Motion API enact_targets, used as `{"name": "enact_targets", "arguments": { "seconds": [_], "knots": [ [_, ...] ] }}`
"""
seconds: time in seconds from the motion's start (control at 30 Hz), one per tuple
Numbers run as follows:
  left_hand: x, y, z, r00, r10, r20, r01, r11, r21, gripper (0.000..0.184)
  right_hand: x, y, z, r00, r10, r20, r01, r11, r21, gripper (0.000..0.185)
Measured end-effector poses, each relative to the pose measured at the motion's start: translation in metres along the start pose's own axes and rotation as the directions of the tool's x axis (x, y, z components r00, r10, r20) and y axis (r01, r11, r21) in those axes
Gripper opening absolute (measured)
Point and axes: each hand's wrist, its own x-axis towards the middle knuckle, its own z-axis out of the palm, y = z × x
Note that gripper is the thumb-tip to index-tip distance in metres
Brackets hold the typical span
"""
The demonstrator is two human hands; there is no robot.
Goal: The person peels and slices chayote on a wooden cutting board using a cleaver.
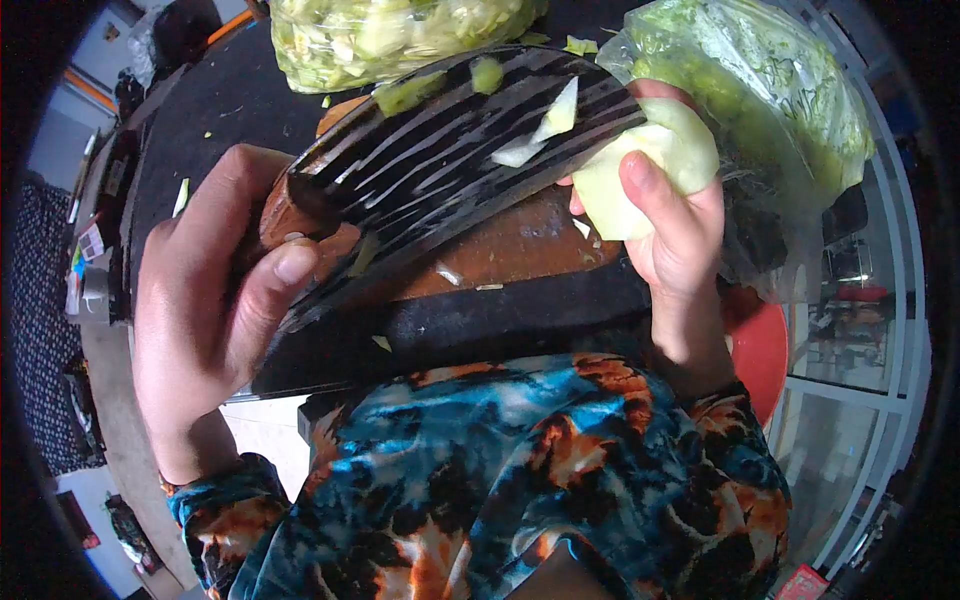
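My left hand is closed around the wooden handle of a broad knife, at the left. Its dark, streaked blade slants up to the right, with several pale green vegetable bits stuck to it. My right hand grips a pale green, smooth-cut vegetable piece, thumb on the near face; its exact kind I cannot make out. The blade's far end meets or overlaps the piece's left edge. Under the knife lies a brown cutting board, partly hidden, with small scraps on it.
At the back, a clear plastic bag holds chopped pale green vegetable. Another bag with green contents stands at the right. A dark tabletop lies beneath, with loose scraps. Something round and red shows beyond my right wrist.
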Motion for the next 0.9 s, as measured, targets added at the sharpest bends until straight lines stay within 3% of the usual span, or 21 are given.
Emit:
{"name": "enact_targets", "arguments": {
  "seconds": [0.2,0.3,0.47,0.6,0.77,0.87,0.9],
  "knots": [
    [-0.004,-0.022,0.022,0.996,0.077,-0.055,-0.079,0.996,-0.047,0.039,0.003,0.001,0.013,0.995,0.007,-0.103,0.013,0.981,0.192,0.045],
    [-0.006,-0.015,0.023,1.000,-0.025,-0.013,0.024,0.996,-0.085,0.041,0.007,0.002,0.021,0.986,-0.002,-0.164,0.050,0.955,0.292,0.037],
    [-0.009,-0.021,0.041,0.996,-0.047,-0.081,0.025,0.969,-0.247,0.027,0.008,0.002,0.028,0.976,-0.012,-0.218,0.091,0.930,0.356,0.033],
    [-0.007,-0.018,0.045,0.994,-0.002,-0.105,-0.020,0.979,-0.203,0.025,0.012,0.007,0.033,0.944,-0.066,-0.322,0.174,0.932,0.319,0.028],
    [-0.007,-0.016,0.054,0.987,-0.161,-0.031,0.133,0.896,-0.425,0.026,0.015,0.009,0.034,0.937,-0.105,-0.333,0.203,0.940,0.275,0.029],
    [-0.006,-0.021,0.057,0.978,-0.193,0.075,0.206,0.873,-0.442,0.048,0.017,0.011,0.036,0.937,-0.142,-0.319,0.246,0.916,0.317,0.031],
    [-0.006,-0.021,0.058,0.979,-0.191,0.074,0.203,0.863,-0.463,0.047,0.018,0.012,0.037,0.935,-0.141,-0.326,0.251,0.912,0.324,0.031]
  ]
}}
